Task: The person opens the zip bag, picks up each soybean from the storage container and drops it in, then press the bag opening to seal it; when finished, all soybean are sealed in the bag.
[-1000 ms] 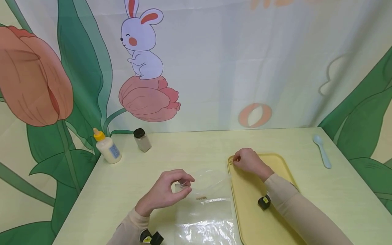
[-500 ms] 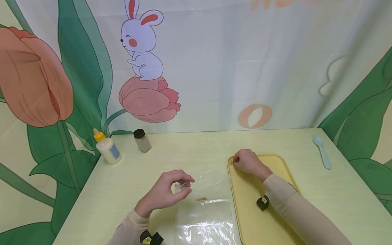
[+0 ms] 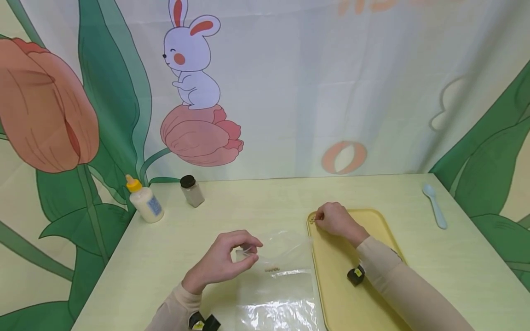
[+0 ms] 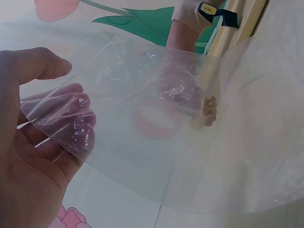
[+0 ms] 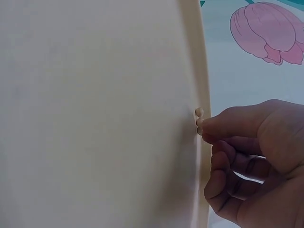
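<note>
My left hand holds the upper left edge of a clear plastic bag, with its fingers curled behind the film in the left wrist view. A short row of small round tan beans lies in the bag; the same beans show through the plastic there. Over at the far left corner of a yellow tray, my right hand bends down with thumb and fingertips together. The right wrist view has these fingertips pinching at a bean, beside another loose bean along the tray's rim.
A glue bottle with a yellow cap and a small black-lidded jar stand at the back left. A pale blue spoon lies at the far right. Behind the table hangs a printed curtain.
The head view has shifted very slightly. Both hands keep the same place and grip, the right at the tray corner and the left at the bag.
</note>
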### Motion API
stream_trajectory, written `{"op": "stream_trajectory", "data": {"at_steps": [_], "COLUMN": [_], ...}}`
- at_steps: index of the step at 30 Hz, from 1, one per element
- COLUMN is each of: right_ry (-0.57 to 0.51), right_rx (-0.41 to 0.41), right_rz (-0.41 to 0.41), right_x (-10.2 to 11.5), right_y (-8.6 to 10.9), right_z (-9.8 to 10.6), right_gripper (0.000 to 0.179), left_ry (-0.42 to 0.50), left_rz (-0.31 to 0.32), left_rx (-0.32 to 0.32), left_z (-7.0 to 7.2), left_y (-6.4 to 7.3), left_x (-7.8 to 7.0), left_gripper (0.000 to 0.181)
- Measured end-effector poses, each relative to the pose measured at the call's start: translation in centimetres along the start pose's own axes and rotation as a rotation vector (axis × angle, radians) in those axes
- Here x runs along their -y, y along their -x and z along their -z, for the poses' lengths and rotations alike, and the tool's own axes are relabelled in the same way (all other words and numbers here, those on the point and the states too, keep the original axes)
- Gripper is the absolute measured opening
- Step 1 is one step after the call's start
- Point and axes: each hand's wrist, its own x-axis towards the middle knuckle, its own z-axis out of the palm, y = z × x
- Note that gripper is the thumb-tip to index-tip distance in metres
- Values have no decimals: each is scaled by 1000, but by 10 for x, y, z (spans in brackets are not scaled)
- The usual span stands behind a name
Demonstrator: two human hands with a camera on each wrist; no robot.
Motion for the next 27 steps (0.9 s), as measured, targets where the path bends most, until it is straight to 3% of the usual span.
{"op": "stream_trajectory", "data": {"at_steps": [10,27], "right_ry": [-36,-88], "right_rx": [-32,-122], "right_rz": [7,108], "right_x": [6,30], "right_y": [8,22], "right_z": [12,40], "right_gripper": [7,6], "left_ry": [-4,-5], "left_rz": [0,-2], "left_rx": [6,9], "left_z": [-1,0], "left_y": [0,-1], "left_x": [1,-2], "left_gripper": [18,18]}}
